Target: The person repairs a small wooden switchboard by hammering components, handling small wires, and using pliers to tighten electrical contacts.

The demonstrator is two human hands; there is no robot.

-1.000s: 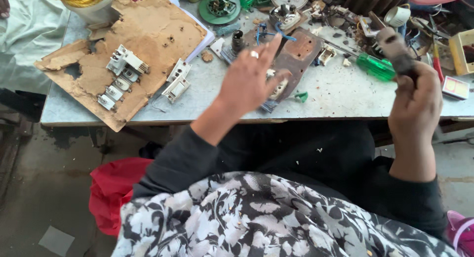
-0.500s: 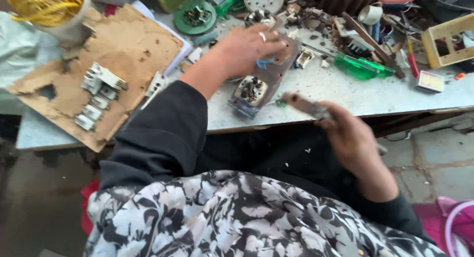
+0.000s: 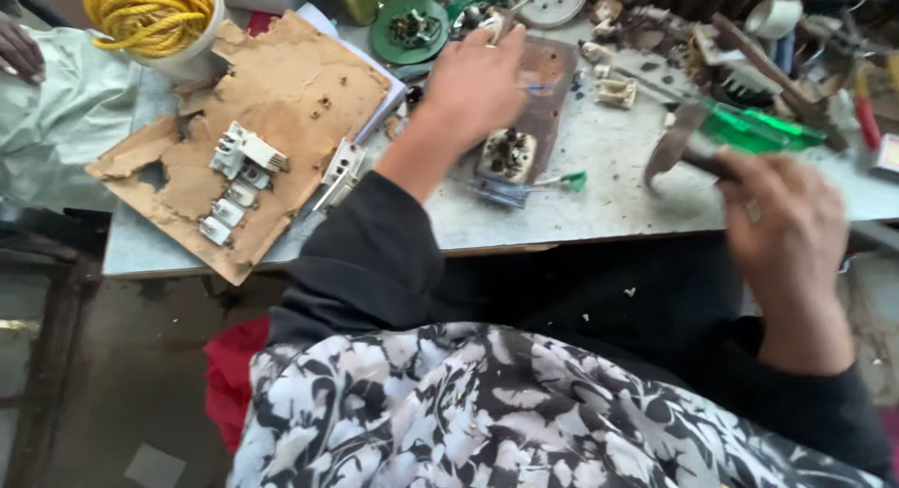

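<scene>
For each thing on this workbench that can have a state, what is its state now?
Left hand: pressed flat on the brown board.
Brown board: lying flat under the left hand.
Right hand: closed on a dark metal tool.
Dark metal tool: lifted over the table, blurred.
Green-handled screwdriver: lying down, untouched.
Yellow rope: coiled in a white bucket.
Torn cardboard sheet: flat, carrying white switch parts.

L hand point(image 3: 476, 83) stretched fwd, palm down, fingers curled; R hand point(image 3: 785, 233) raised, blurred, fingers closed in a grip
</scene>
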